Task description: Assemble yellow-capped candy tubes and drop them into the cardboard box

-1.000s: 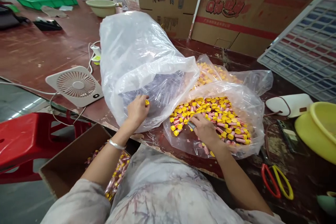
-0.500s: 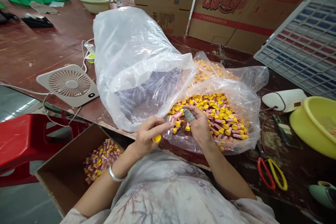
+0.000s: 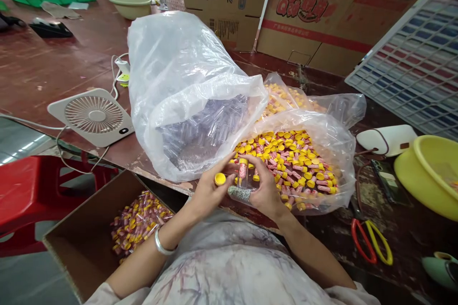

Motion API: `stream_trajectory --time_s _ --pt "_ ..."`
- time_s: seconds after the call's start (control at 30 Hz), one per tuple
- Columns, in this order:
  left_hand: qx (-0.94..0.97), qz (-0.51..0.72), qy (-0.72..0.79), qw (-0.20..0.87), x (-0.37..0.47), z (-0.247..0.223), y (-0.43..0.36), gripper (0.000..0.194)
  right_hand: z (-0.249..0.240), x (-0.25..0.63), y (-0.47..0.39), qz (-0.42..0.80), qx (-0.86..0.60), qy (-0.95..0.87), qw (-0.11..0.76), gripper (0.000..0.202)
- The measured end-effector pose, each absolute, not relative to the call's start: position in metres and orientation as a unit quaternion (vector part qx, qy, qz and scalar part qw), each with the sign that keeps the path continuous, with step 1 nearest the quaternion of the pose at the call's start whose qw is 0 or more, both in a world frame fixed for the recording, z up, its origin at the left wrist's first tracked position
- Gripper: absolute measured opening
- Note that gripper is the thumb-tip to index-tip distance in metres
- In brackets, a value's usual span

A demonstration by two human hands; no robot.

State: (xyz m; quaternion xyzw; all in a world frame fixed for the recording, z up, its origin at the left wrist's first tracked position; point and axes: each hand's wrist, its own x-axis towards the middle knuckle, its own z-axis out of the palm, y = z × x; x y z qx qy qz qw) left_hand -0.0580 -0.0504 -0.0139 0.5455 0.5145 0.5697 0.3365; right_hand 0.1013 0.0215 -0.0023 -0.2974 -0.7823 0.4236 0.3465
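Observation:
My left hand (image 3: 206,195) pinches a yellow cap (image 3: 220,179) at the table's near edge. My right hand (image 3: 264,189), a grey guard on its thumb, holds a small yellow-capped tube of pink candy (image 3: 243,170) upright, and a clear tube seems to sit beside it. Both hands meet in front of an open plastic bag of yellow-capped candy tubes (image 3: 296,162). To the left, a large clear bag of empty clear tubes (image 3: 200,128) lies with its mouth facing me.
A white flat fan (image 3: 93,116) with cables lies left on the red-brown table (image 3: 43,71). A cardboard box (image 3: 89,238) with packed candy sits below the edge, beside a red stool (image 3: 32,190). Scissors (image 3: 372,245), yellow basins (image 3: 429,176), a white pouch (image 3: 390,139) lie right.
My left hand has come out of the large bag with the yellow cap and moved toward me. My right hand has lifted from the candy pile, and the two hands have met.

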Motion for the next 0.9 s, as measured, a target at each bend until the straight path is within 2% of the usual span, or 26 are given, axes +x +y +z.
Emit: stream_trajectory --time_s 0.07,0.13,0.17,0.23,0.3,0.37,0.43,0.5,0.57,0.63,0.7,0.73,0.83,0.9 --pt "0.442 0.558 0.493 0.500 -0.055 -0.006 -0.045 0.053 -0.004 0.099 0.023 0.333 -0.274 -0.834 0.344 0.060" --pt "0.428 0.534 0.478 0.551 -0.059 -0.001 -0.037 0.052 -0.005 0.101 0.028 0.287 -0.232 -0.876 0.309 0.064" --pt "0.456 0.524 0.495 0.521 -0.064 0.000 -0.031 0.049 -0.005 0.105 0.033 0.283 -0.220 -0.889 0.286 0.071" --pt "0.542 0.490 0.578 0.364 -0.082 0.001 -0.017 0.042 -0.004 0.120 0.047 0.283 -0.243 -0.886 0.274 0.078" --pt "0.607 0.405 0.664 0.163 -0.105 0.000 0.002 0.039 -0.004 0.143 0.062 0.267 -0.322 -0.858 0.299 0.061" --pt "0.653 0.286 0.700 0.035 -0.124 -0.001 0.023 0.040 -0.006 0.165 0.072 0.226 -0.383 -0.851 0.279 0.035" --pt "0.704 0.177 0.688 -0.004 -0.137 -0.003 0.042 0.041 -0.010 0.180 0.073 0.191 -0.375 -0.887 0.187 0.031" --pt "0.740 0.113 0.663 -0.011 -0.141 -0.006 0.056 0.039 -0.016 0.184 0.067 0.155 -0.336 -0.924 0.095 0.044" --pt "0.750 0.104 0.653 -0.010 -0.143 -0.008 0.062 0.039 -0.024 0.180 0.060 0.107 -0.333 -0.936 0.046 0.058" --pt "0.745 0.146 0.651 -0.006 -0.143 -0.008 0.057 0.037 -0.031 0.174 0.058 0.073 -0.360 -0.930 0.029 0.058" --pt "0.736 0.221 0.640 0.011 -0.142 -0.006 0.044 0.031 -0.035 0.172 0.060 0.083 -0.375 -0.922 0.050 0.054" --pt "0.731 0.259 0.630 0.028 -0.140 -0.004 0.034 0.029 -0.035 0.172 0.062 0.100 -0.377 -0.916 0.087 0.051" --pt "0.729 0.326 0.596 0.083 -0.130 0.000 0.003 0.029 -0.018 0.172 0.067 0.175 -0.369 -0.875 0.259 0.041" --pt "0.741 0.324 0.579 0.105 -0.119 0.002 -0.015 0.030 0.001 0.169 0.066 0.236 -0.339 -0.847 0.334 0.037"
